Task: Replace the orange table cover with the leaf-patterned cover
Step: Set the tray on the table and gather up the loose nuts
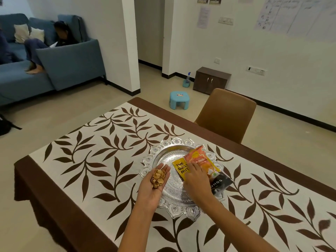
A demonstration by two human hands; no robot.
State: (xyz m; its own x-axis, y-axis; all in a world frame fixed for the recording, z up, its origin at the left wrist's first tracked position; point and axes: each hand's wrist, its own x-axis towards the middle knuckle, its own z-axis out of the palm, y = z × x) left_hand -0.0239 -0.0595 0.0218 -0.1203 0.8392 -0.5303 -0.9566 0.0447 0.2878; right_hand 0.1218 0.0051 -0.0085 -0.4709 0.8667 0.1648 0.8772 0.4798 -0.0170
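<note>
Left hand [154, 186] palm up over the near rim of the silver tray [151, 160], fingers relaxed and cupped under a small heap of tan shells [158, 178] (pistachio shells, by the look). Right hand [195, 179] palm down in the tray, fingers spread flat on the snack packets there; touching or pressing rather than gripping, as far as can be told. Three packets under and around it: a yellow packet [179, 168] to the left, an orange packet [200, 159] propped toward the far rim, a black packet [221, 184] hanging over the right edge. Leaf-patterned cover [101, 140] already spread flat over the whole table, cream ground with dark brown leaf sprays and a wide brown border falling over the edges; lying smooth, no bunching or folds visible. No orange cover anywhere in sight. Judged from that, swap itself done, step in hand the resetting of the tray and its contents. Next move likely calls for tipping the shells out without scattering them on the fresh cloth, and squaring the packets inside the rim. Beyond the table, a brown chair [227, 115] drawn up at the far side, then a small blue stool [179, 99] on the floor, a low dark cabinet [211, 80] against the wall, and a blue sofa [69, 64] far left with a seated person.
</note>
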